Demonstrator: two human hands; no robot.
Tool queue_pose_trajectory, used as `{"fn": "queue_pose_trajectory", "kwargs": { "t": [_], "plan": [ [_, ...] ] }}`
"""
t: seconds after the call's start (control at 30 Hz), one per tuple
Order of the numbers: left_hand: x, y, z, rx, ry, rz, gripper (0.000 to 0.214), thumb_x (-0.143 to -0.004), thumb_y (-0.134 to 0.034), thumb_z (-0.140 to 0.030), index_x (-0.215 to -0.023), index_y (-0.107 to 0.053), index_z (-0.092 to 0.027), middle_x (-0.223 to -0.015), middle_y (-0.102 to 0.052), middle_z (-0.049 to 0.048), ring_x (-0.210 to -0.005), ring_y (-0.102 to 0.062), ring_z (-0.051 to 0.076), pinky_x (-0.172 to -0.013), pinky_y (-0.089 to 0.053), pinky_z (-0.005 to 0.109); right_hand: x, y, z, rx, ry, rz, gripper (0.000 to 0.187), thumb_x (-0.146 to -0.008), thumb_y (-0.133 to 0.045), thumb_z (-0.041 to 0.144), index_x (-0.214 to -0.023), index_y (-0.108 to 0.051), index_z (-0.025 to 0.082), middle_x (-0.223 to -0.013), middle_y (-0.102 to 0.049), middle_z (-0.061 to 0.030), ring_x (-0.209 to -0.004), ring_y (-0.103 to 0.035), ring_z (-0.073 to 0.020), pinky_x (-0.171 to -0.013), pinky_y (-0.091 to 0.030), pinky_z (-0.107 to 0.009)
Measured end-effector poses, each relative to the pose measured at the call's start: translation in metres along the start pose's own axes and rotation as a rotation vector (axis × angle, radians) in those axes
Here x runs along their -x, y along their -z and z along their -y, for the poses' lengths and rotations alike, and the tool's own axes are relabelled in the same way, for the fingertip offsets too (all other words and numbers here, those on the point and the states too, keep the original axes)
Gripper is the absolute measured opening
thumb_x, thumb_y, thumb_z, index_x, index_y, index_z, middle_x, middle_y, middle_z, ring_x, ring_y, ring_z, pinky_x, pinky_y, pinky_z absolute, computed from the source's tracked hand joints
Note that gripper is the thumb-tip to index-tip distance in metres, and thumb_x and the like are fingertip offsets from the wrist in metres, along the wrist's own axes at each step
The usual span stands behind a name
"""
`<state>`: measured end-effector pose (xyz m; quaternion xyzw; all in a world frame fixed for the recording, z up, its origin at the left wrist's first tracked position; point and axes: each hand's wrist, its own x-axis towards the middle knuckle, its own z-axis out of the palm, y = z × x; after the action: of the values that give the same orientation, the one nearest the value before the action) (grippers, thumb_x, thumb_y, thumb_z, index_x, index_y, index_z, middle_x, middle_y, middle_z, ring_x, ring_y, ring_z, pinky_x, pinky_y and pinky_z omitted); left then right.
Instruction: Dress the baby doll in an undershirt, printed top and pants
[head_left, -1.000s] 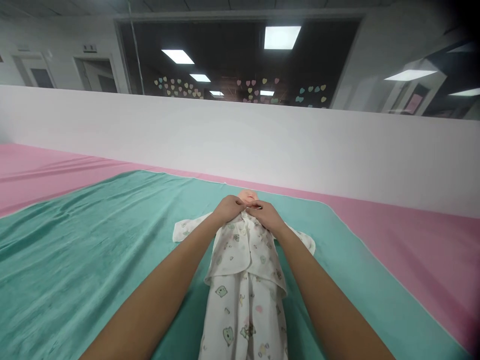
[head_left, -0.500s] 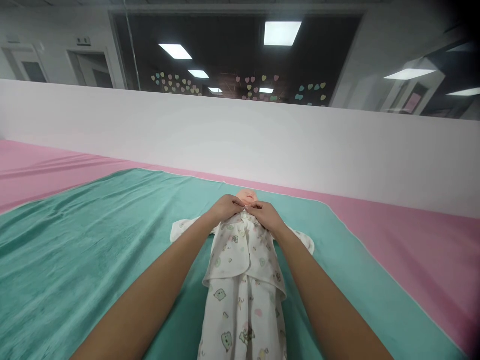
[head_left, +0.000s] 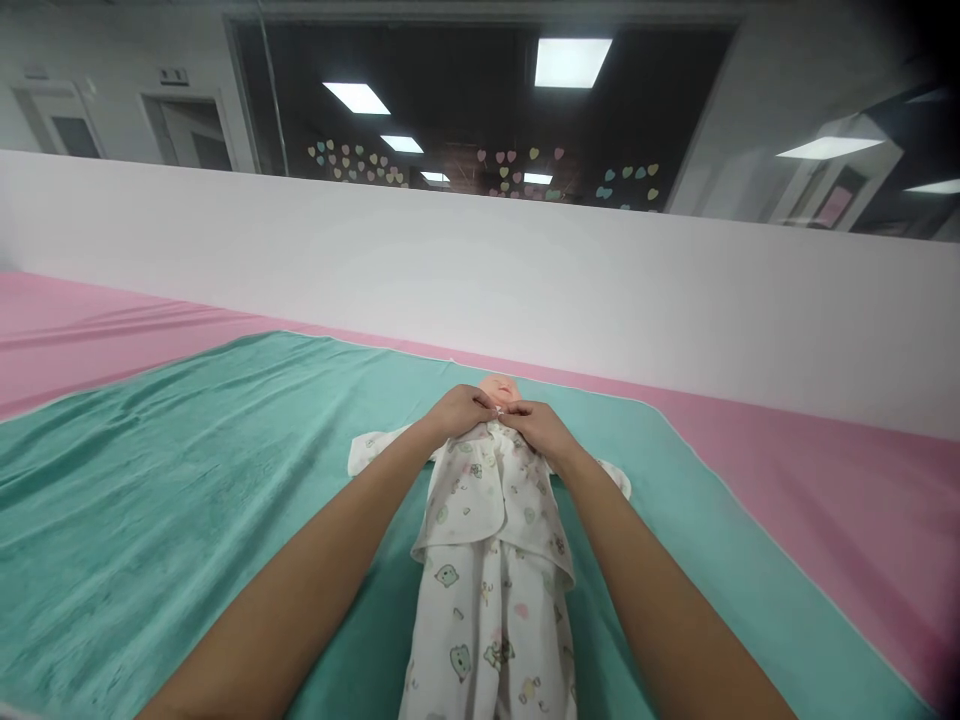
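A baby doll [head_left: 501, 385] lies on its back on a teal towel [head_left: 187, 470], dressed in a white printed top [head_left: 487, 490] and matching trousers [head_left: 487, 640]. My left hand [head_left: 463, 412] and my right hand [head_left: 538, 428] meet at the doll's neck, just below its chin. Both have their fingers pinched on the top's collar edges, which they draw together. The doll's sleeves spread out to either side. Its chin and neck are hidden behind my fingers.
The teal towel lies on a pink padded surface [head_left: 825, 490]. A low white wall [head_left: 525, 270] runs across the back, with a dark window with paper hearts above it. A doorway [head_left: 187, 130] stands at the far left.
My hands stay pinched at the collar; only small finger movements show. The view has shifted slightly.
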<state>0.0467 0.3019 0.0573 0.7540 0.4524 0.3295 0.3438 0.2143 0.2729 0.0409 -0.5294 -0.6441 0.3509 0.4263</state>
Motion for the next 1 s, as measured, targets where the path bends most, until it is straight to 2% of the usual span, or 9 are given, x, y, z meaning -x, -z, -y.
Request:
{"fn": "queue_pose_trajectory", "kwargs": {
  "t": [0.2, 0.37, 0.57, 0.7, 0.87, 1.0],
  "plan": [
    [0.002, -0.001, 0.0, 0.148, 0.069, -0.037, 0.02, -0.06, -0.067, -0.034, -0.07, -0.066, -0.016, -0.062, -0.059, -0.0004, -0.057, -0.048, 0.011, -0.052, -0.035, 0.022, -0.002, -0.003, -0.009, -0.073, 0.02, -0.061, 0.024, -0.063, -0.062, 0.04, -0.073, -0.065, 0.018, -0.071, -0.061, 0.0009, -0.067, -0.05, -0.0131, -0.06, -0.036, -0.024],
    [0.006, -0.004, -0.01, 0.173, 0.074, -0.103, 0.016, -0.062, -0.065, -0.031, -0.065, -0.065, -0.015, -0.061, -0.059, 0.0003, -0.057, -0.049, 0.011, -0.053, -0.036, 0.023, -0.005, -0.004, -0.018, -0.181, 0.028, -0.079, 0.026, -0.064, -0.064, 0.041, -0.079, -0.065, 0.02, -0.079, -0.065, -0.0008, -0.073, -0.055, -0.0156, -0.064, -0.04, -0.025],
    [0.005, -0.005, -0.012, 0.175, 0.085, -0.147, 0.008, -0.059, -0.063, -0.023, -0.061, -0.063, -0.015, -0.057, -0.055, -0.0009, -0.053, -0.046, 0.009, -0.049, -0.034, 0.021, -0.004, -0.002, -0.02, -0.275, 0.014, -0.022, 0.026, -0.062, -0.067, 0.038, -0.082, -0.064, 0.02, -0.081, -0.066, -0.0013, -0.074, -0.058, -0.0161, -0.066, -0.044, -0.026],
    [0.006, -0.007, -0.013, 0.256, 0.086, -0.141, 0.004, -0.058, -0.06, -0.018, -0.061, -0.06, -0.015, -0.053, -0.051, -0.0019, -0.049, -0.043, 0.009, -0.045, -0.032, 0.021, -0.004, -0.002, -0.02, -0.314, 0.004, 0.008, 0.032, -0.061, -0.07, 0.038, -0.087, -0.063, 0.02, -0.084, -0.067, -0.0024, -0.076, -0.06, -0.0171, -0.068, -0.046, -0.028],
    [0.008, -0.008, -0.018, 0.442, 0.106, -0.096, 0.01, -0.059, -0.059, -0.013, -0.068, -0.056, -0.015, -0.052, -0.047, -0.0035, -0.047, -0.042, 0.008, -0.044, -0.032, 0.02, -0.006, -0.004, -0.021, -0.273, 0.0, -0.05, 0.034, -0.059, -0.071, 0.036, -0.087, -0.062, 0.019, -0.085, -0.066, -0.0032, -0.074, -0.061, -0.0169, -0.066, -0.047, -0.029],
    [0.008, -0.007, -0.017, 0.463, 0.113, -0.083, 0.019, -0.058, -0.062, -0.013, -0.076, -0.056, -0.016, -0.06, -0.053, -0.0017, -0.051, -0.047, 0.009, -0.048, -0.036, 0.021, -0.006, -0.006, -0.021, -0.277, -0.005, -0.078, 0.035, -0.057, -0.071, 0.035, -0.087, -0.06, 0.019, -0.083, -0.066, -0.0031, -0.072, -0.06, -0.0162, -0.064, -0.047, -0.028]
  ]
}}
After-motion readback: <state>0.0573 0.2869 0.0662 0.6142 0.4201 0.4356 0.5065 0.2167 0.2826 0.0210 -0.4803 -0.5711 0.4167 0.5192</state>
